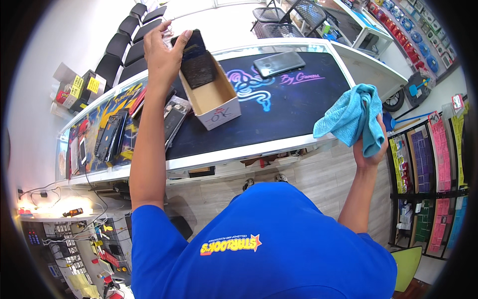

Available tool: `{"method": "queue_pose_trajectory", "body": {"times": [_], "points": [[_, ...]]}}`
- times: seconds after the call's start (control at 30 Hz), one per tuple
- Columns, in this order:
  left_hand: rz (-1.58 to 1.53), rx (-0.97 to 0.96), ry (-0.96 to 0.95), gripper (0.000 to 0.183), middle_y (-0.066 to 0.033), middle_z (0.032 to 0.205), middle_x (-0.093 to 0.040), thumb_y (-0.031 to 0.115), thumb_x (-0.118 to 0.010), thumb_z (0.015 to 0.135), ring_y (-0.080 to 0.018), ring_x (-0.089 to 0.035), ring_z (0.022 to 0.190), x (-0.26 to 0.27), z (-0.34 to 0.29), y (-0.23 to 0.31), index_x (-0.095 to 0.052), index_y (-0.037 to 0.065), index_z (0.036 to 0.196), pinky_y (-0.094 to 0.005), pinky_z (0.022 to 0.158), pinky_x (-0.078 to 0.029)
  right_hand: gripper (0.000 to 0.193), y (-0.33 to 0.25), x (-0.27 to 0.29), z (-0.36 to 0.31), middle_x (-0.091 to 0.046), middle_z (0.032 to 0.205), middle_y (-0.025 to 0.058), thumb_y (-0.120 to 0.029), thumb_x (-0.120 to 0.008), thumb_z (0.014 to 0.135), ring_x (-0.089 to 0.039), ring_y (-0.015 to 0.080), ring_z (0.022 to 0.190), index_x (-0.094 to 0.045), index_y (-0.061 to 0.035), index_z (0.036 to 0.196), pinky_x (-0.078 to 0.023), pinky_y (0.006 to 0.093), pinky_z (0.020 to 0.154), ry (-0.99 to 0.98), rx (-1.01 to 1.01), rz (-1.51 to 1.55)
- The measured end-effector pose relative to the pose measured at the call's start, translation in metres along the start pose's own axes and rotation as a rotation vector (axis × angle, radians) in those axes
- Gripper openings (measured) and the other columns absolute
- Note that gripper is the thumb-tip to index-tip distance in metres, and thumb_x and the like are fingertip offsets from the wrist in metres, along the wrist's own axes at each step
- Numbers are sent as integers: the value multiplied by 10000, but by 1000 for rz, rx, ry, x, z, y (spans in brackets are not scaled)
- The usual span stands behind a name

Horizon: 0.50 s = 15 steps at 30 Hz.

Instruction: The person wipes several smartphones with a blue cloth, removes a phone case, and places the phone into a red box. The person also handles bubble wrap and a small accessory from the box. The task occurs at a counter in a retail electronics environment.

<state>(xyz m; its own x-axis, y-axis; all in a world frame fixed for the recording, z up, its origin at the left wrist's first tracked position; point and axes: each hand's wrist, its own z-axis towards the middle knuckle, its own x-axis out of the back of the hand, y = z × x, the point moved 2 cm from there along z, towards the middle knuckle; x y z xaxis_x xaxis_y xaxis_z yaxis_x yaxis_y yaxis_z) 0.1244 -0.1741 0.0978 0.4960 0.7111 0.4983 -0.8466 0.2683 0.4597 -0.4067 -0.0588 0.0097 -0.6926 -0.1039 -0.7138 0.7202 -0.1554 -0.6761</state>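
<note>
My left hand (164, 56) reaches out over the counter, its thumb on the edge of a dark smartphone (195, 44). That phone is tilted up at the far end of an open white cardboard box (219, 102). Inside the box, another dark phone (200, 70) leans at the far end; the brown bottom shows at the near end. Off to the right, beyond the counter's edge, my right hand (371, 152) grips a bunched teal cloth (351, 117), which hides most of its fingers. A dark grey phone (279, 64) lies on the black mat (269, 119).
Several phones and phone parts (110, 137) lie on the counter's left, beside more phone parts (175, 119) close to the box. The glass counter has a white frame (249, 152). Black chairs (117, 50) line the far left wall. Accessory racks (428, 164) stand at right.
</note>
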Motion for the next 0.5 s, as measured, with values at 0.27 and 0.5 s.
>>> {"method": "queue_pose_trajectory", "body": {"times": [0.27,0.5], "points": [[141,-131,-839,631,-193,1395,-699,549,-659,1034,-351,-645,1333,-109,-35,188,-659,66,1439,-450,1115,-508,448,-25,22,51,-728,1284,79,-302,-646,1087,-694,159,1156,-641,20,1399,-498,312,1069,135,-84,-304],[350,-128,-959,807,-180,1536,-589,555,-789,919,-368,-593,1391,-210,-39,146,-575,93,1545,-453,1151,-490,515,-9,47,65,-724,1236,134,-335,-655,1080,-709,177,1077,-621,81,1382,-558,306,976,87,-176,-407]]}}
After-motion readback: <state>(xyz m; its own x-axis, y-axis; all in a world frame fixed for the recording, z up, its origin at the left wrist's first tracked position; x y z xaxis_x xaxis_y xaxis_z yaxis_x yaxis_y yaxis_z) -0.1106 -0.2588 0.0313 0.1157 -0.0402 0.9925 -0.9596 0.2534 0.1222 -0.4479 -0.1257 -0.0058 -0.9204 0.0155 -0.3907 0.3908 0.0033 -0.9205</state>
